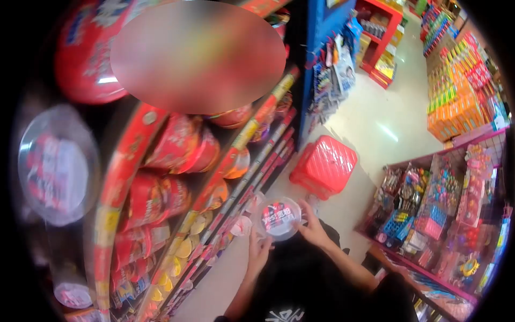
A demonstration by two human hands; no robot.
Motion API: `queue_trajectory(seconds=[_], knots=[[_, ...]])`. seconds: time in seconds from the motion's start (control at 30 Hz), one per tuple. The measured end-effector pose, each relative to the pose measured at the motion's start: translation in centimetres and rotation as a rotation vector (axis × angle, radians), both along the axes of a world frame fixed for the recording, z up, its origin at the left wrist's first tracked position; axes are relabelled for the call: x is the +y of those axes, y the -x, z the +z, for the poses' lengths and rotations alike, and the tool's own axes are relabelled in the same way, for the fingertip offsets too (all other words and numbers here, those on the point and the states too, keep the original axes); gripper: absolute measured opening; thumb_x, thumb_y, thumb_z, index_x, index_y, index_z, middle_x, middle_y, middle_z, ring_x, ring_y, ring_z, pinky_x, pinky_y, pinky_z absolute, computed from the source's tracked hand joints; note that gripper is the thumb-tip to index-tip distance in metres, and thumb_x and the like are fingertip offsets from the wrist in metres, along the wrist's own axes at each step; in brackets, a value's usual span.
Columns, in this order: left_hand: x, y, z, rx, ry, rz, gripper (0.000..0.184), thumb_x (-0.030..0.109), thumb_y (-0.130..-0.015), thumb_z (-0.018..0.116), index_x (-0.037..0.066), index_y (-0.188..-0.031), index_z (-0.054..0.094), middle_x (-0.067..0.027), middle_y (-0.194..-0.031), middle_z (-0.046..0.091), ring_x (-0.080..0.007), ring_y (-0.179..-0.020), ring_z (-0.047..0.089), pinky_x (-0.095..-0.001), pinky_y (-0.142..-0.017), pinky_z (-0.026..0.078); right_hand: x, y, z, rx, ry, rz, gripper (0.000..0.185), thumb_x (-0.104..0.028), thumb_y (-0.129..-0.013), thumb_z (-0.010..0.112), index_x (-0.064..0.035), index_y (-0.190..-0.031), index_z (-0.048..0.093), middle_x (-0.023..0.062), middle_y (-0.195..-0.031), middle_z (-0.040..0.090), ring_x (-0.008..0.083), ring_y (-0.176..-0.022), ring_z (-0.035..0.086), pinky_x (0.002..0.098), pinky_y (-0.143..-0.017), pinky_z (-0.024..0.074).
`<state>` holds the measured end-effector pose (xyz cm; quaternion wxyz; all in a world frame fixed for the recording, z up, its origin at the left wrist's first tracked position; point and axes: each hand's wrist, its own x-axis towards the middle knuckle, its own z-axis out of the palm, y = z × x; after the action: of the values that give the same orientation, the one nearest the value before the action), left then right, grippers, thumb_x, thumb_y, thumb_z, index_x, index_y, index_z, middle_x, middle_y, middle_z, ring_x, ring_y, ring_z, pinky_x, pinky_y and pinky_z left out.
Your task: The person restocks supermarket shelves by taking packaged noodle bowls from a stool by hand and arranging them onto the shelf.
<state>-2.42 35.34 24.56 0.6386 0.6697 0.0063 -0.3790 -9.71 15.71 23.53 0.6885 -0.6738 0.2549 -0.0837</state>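
A round plastic tub (278, 218) with a clear lid is between my two hands, in front of my black shirt. Its label is pink, white and black, with large characters. My right hand (313, 227) grips the tub's right side, thumb along the rim. At the lower left edge, my left hand (259, 249) has its fingers closed against the tub. Just left of it, similar pale round tubs (241, 226) line a low shelf. The tub's underside is hidden from me.
Shelves with red noodle cups (179, 142) rise on my left, edged with red and yellow price strips (113, 206). A red plastic stool (327, 163) stands on the floor ahead. To the right is a display of small goods (429, 209); orange boxes (456, 115) are stacked beyond.
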Motion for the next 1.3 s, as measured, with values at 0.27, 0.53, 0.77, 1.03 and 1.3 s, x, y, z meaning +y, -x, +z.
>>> queue_trajectory(seconds=[0.27,0.53,0.77,1.03,1.3], knots=[[-12.4,-1.4,-11.9,0.304,-0.143,-0.229,0.073,0.025,-0.092,0.058,0.010,-0.147,0.012,-0.0130,-0.117,0.043,-0.0220,-0.095,0.058,-0.0349,-0.079,0.053,-10.1,3.3,-13.2,0.171,-0.032,-0.293,0.059,-0.012,-0.082,0.064,-0.0034,-0.134,0.037,0.0143,-0.117,0.054,0.0227,-0.096,0.055,0.0347,-0.087,0.0447],[-25.1,-1.8,-17.3,0.521,-0.237,-0.163,0.089,0.034,-0.086,0.064,0.009,-0.147,0.003,-0.0217,-0.138,0.032,-0.0338,-0.118,0.048,-0.0431,-0.097,0.041,-20.6,1.6,-22.8,0.295,0.125,-0.408,0.045,-0.011,-0.077,0.063,-0.0009,-0.119,0.051,0.0191,-0.109,0.058,0.0316,-0.102,0.056,0.0389,-0.091,0.0430],[-32.9,-3.7,-25.1,0.580,-0.246,-0.057,0.086,0.043,-0.082,0.065,0.011,-0.145,0.016,-0.0189,-0.142,0.027,-0.0360,-0.128,0.034,-0.0459,-0.101,0.037,-28.1,-1.2,-30.3,0.353,-0.070,-0.418,0.048,-0.014,-0.078,0.064,0.0003,-0.121,0.051,0.0211,-0.116,0.057,0.0334,-0.110,0.054,0.0401,-0.095,0.0418],[-38.4,-6.5,-28.2,0.575,-0.226,-0.158,0.079,0.047,-0.084,0.061,0.010,-0.142,0.023,-0.0161,-0.142,0.030,-0.0316,-0.128,0.034,-0.0458,-0.101,0.035,-33.4,-3.4,-33.5,0.492,-0.027,-0.368,0.055,-0.021,-0.078,0.067,0.0014,-0.125,0.047,0.0242,-0.126,0.050,0.0357,-0.119,0.048,0.0397,-0.100,0.0385],[-37.1,-6.9,-27.9,0.553,-0.238,-0.212,0.061,0.042,-0.089,0.057,0.009,-0.136,0.035,-0.0142,-0.135,0.040,-0.0299,-0.121,0.044,-0.0440,-0.100,0.037,-33.0,-1.6,-32.4,0.560,0.317,-0.225,0.052,-0.021,-0.078,0.065,0.0003,-0.122,0.049,0.0272,-0.119,0.049,0.0394,-0.114,0.047,0.0426,-0.099,0.0381]])
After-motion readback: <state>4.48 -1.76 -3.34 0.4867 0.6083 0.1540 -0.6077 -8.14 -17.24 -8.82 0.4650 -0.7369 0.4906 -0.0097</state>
